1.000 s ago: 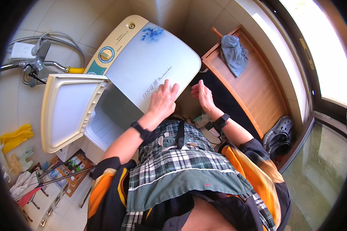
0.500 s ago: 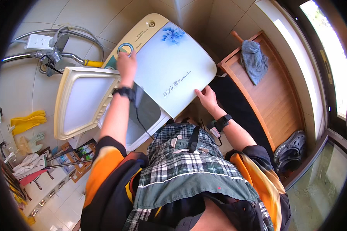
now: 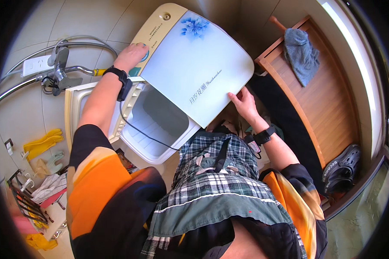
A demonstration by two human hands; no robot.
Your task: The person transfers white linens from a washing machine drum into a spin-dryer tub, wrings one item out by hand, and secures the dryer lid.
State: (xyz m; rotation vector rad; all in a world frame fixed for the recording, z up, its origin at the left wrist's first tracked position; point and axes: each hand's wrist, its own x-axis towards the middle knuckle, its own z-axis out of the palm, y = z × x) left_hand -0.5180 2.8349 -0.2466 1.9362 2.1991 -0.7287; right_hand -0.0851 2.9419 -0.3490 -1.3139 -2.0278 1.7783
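Observation:
A small white top-loading washing machine (image 3: 160, 125) stands in front of me, with one lid closed (image 3: 194, 64) and a second lid (image 3: 73, 112) flipped open to the left. My left hand (image 3: 132, 55) rests on a round dial on the cream control panel (image 3: 153, 26) at the back. Fingers of that hand curl over the dial. My right hand (image 3: 244, 101) lies flat against the front edge of the closed lid, fingers spread, holding nothing. Both wrists wear black bands.
A wall tap with metal hoses (image 3: 58, 71) and a white socket (image 3: 36, 64) are at the left. Yellow rubber gloves (image 3: 41, 144) hang lower left. A wooden cabinet (image 3: 320, 99) with a grey cloth (image 3: 300, 54) stands right, dark clogs (image 3: 343, 166) beside it.
My left hand left the closed lid, reached back to the control panel and now sits on the dial. My right hand slid to the lid's front edge. The view shifted closer.

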